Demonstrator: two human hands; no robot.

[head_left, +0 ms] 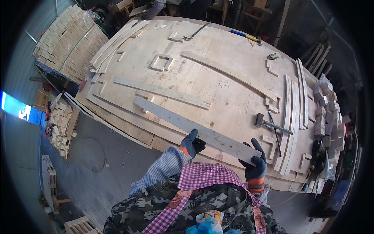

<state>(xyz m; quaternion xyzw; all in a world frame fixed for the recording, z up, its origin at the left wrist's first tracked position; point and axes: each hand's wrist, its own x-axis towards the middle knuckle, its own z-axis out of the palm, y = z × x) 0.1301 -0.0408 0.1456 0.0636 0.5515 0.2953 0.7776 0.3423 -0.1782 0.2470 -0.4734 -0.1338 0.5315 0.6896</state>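
A long, flat wooden board lies slantwise in front of me, its far-left end over a small wooden frame piece on the table. My left hand, in a dark glove with an orange cuff, grips the board's near edge around the middle. At the right end my right hand, gloved alike, is closed around the board. Part of the fingers of both hands is hidden by the board or turned away. Just beyond it rests another plank. To the right of the board lies a hammer with a metal handle.
The wide plywood table carries a third plank, a small square wooden frame, a pry bar, a blue-and-yellow-handled hammer and pliers. Long strips line the right side. Stacked wood blocks stand left.
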